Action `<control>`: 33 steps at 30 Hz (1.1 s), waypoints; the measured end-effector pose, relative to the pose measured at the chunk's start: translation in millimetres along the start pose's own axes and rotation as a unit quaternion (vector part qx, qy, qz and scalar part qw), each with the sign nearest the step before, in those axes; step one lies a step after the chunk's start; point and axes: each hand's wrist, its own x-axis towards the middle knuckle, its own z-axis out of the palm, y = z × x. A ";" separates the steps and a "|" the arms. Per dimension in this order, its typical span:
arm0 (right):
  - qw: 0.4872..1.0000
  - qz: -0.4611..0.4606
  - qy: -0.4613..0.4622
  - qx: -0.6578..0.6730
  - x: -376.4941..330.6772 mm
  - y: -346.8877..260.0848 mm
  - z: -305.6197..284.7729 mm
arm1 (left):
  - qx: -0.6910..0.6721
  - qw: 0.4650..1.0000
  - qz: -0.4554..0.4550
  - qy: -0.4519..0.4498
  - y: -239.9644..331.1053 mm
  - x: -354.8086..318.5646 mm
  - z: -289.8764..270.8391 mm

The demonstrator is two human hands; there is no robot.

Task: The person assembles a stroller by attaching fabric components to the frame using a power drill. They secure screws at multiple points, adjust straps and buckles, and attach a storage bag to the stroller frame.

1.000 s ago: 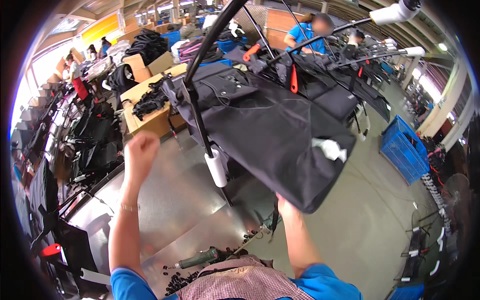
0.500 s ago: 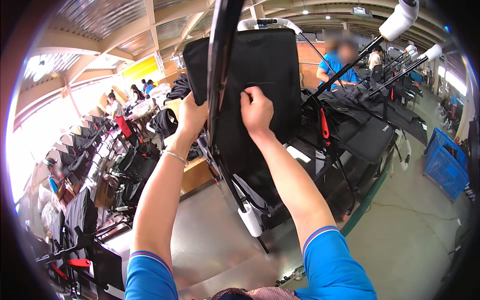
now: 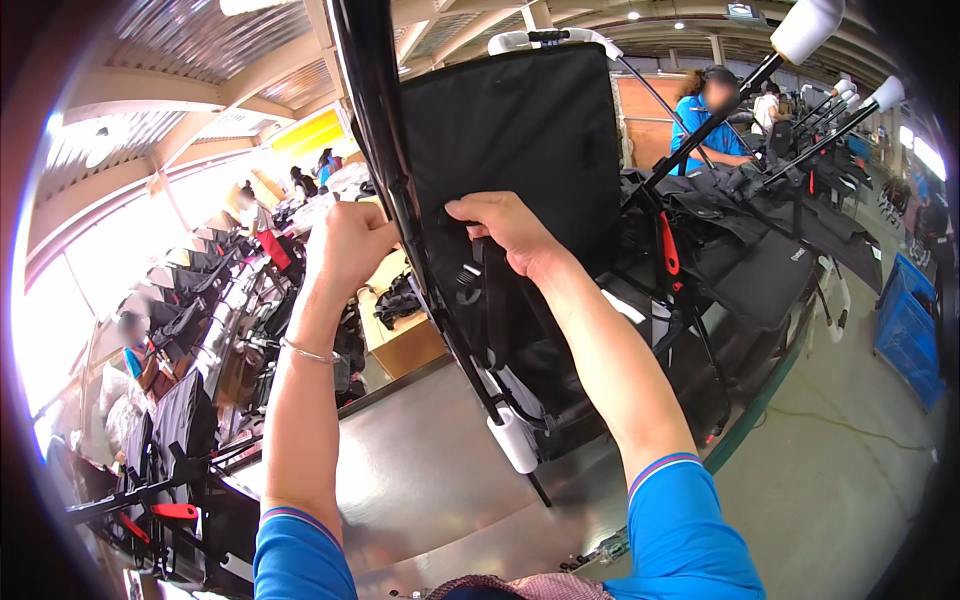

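A folding stroller with a black fabric seat panel [image 3: 520, 140] stands before me on a metal worktop [image 3: 410, 470]. Its black frame tube [image 3: 375, 130] runs steeply down between my hands and ends near a white foam sleeve [image 3: 513, 440]. To the tube's left, my left hand [image 3: 348, 240] is closed with the thumb against it; what it grips is hidden. Across from it, in front of the fabric, my right hand [image 3: 510, 228] is closed on a black strap [image 3: 492, 300] that hangs below the fingers.
More black strollers with red levers [image 3: 668, 245] lie along the right, their foam-wrapped handles [image 3: 806, 30] sticking up. A co-worker in blue [image 3: 690, 125] works beyond them. A blue crate [image 3: 908, 330] sits on the floor. An open cardboard box [image 3: 405, 340] is behind the worktop.
My left hand has moved left and a little down, off the fabric's edge. The right hand has lowered slightly, with a strap now showing under it. The frame tube appears farther left.
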 end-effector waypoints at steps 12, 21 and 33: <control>0.912 -0.108 -0.046 -0.392 13.3 -7.4 -75.9 | -0.144 0.988 0.059 -0.015 -48.7 37.9 44.8; 0.549 -0.259 0.064 -0.792 15.0 -23.9 -113.6 | -0.080 0.969 -0.179 0.152 -205.3 -28.2 2.2; 0.599 -0.368 0.128 -0.700 89.9 28.1 -41.5 | -0.146 0.919 -0.314 0.188 -273.4 -228.4 -36.8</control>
